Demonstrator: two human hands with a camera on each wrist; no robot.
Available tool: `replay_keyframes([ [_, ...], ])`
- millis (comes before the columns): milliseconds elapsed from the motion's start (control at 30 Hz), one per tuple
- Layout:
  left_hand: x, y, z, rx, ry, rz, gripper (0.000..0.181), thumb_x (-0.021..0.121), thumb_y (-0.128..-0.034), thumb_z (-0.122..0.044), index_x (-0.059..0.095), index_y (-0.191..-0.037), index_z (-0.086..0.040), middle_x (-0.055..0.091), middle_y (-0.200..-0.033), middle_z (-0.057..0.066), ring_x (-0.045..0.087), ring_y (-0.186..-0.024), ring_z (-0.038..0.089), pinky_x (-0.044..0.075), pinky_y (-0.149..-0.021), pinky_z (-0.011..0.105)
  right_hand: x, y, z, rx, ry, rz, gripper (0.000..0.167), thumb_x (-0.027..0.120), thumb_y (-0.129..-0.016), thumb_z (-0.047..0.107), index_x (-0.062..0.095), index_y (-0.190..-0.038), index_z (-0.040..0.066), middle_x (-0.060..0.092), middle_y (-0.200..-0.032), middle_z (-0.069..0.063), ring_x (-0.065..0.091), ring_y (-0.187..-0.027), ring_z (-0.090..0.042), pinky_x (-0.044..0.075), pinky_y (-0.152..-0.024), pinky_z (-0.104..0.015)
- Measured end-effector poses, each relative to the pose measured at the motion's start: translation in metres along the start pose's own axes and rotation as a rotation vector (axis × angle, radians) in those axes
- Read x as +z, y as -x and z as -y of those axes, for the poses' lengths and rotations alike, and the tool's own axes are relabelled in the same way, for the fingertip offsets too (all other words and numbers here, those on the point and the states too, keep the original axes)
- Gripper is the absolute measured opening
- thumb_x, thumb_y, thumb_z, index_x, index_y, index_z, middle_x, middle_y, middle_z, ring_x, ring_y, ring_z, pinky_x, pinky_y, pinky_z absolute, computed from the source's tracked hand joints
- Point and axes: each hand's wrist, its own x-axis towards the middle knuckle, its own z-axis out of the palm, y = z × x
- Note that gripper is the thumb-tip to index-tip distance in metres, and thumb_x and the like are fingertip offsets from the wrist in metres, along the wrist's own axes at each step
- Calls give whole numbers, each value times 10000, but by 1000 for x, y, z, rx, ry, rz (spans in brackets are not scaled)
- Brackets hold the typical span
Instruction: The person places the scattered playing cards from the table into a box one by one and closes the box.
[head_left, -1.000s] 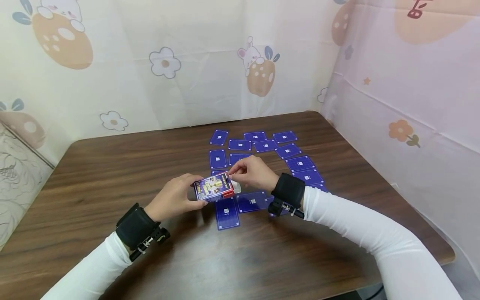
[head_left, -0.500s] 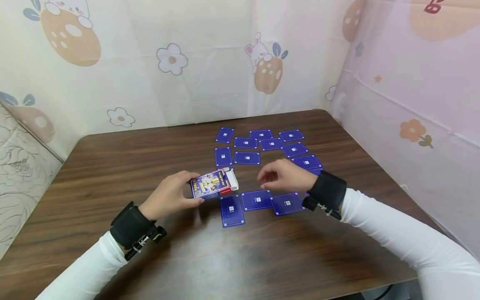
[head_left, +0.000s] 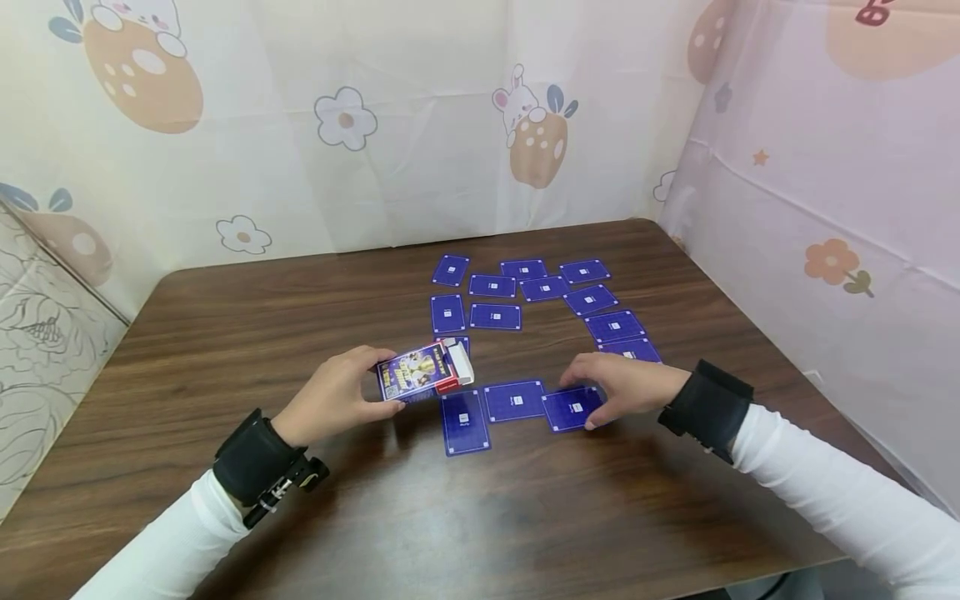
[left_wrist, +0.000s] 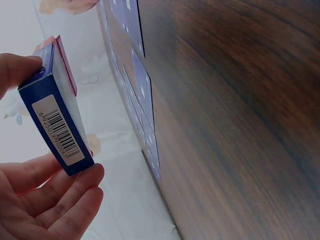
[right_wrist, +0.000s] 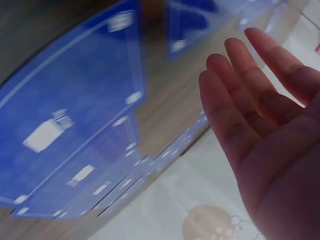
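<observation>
A small card box [head_left: 420,372], blue and red with its white end flap raised, is pinched between thumb and fingers of the left hand [head_left: 333,394]. The left wrist view shows the barcode end of the box [left_wrist: 59,131] between thumb and fingertips of that hand [left_wrist: 47,195]. My right hand [head_left: 626,385], fingers spread and slightly bent, is over the right end of the front row, around a blue card [head_left: 572,408]; whether it touches the card I cannot tell. In the right wrist view the hand [right_wrist: 265,100] has extended fingers holding nothing visible.
Several blue cards lie on the brown table [head_left: 285,333]: a front row with a card [head_left: 465,422] and another [head_left: 515,401], more at the back [head_left: 492,286] and right [head_left: 615,326]. Patterned cloth [head_left: 420,167] hangs behind the table and on its right.
The right hand has left the box's flap end and moved right and down to the front-row card, its fingers spreading. The flap now shows uncovered. The left hand still holds the box, nearly unmoved.
</observation>
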Motion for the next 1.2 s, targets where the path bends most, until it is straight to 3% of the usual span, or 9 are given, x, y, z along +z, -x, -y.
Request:
replay_keyframes([
  [333,1,0,3,-5,1,10,626,811,-782,-304,579,-1274,5,658,-1165,156,636,-987,285,536,-818,427,7,9,-17,112,72,-37,512,833,-767,290,599,-1156,54,611,-1151,-82,504,-1071,-260,468,-955,-485],
  [600,3,-2,4,-12,13,12,636,812,-780,-313,577,-1280,1,658,-1175,151,635,-997,284,534,-830,428,8,6,-22,111,40,-69,480,859,-738,268,558,-1064,85,578,-1044,-32,480,-997,-225,440,-882,-418],
  [767,3,-2,6,-8,19,12,618,812,-783,-302,583,-1270,2,657,-1173,153,630,-985,282,533,-828,428,10,7,-27,109,-73,-91,444,843,-758,239,500,-1002,97,539,-926,-13,512,-900,-175,458,-782,-315],
  [933,4,-3,6,-16,16,10,631,811,-782,-318,580,-1280,-7,656,-1183,145,625,-981,268,535,-833,424,9,11,-34,70,-231,-147,268,745,-855,132,517,-984,77,535,-874,-14,535,-817,-140,484,-703,-227],
  [1067,4,-5,7,-32,16,10,655,809,-779,-340,572,-1296,-15,649,-1200,142,623,-996,274,535,-846,426,4,10,-37,67,-334,-188,157,686,-904,114,557,-977,64,561,-876,-32,554,-833,-139,494,-731,-217],
  [1200,4,-8,9,-41,17,17,659,799,-789,-355,564,-1305,-19,638,-1222,148,617,-1019,280,537,-867,441,-4,6,-33,119,-487,-220,172,669,-920,122,569,-1010,14,587,-873,-84,596,-810,-176,555,-739,-263],
])
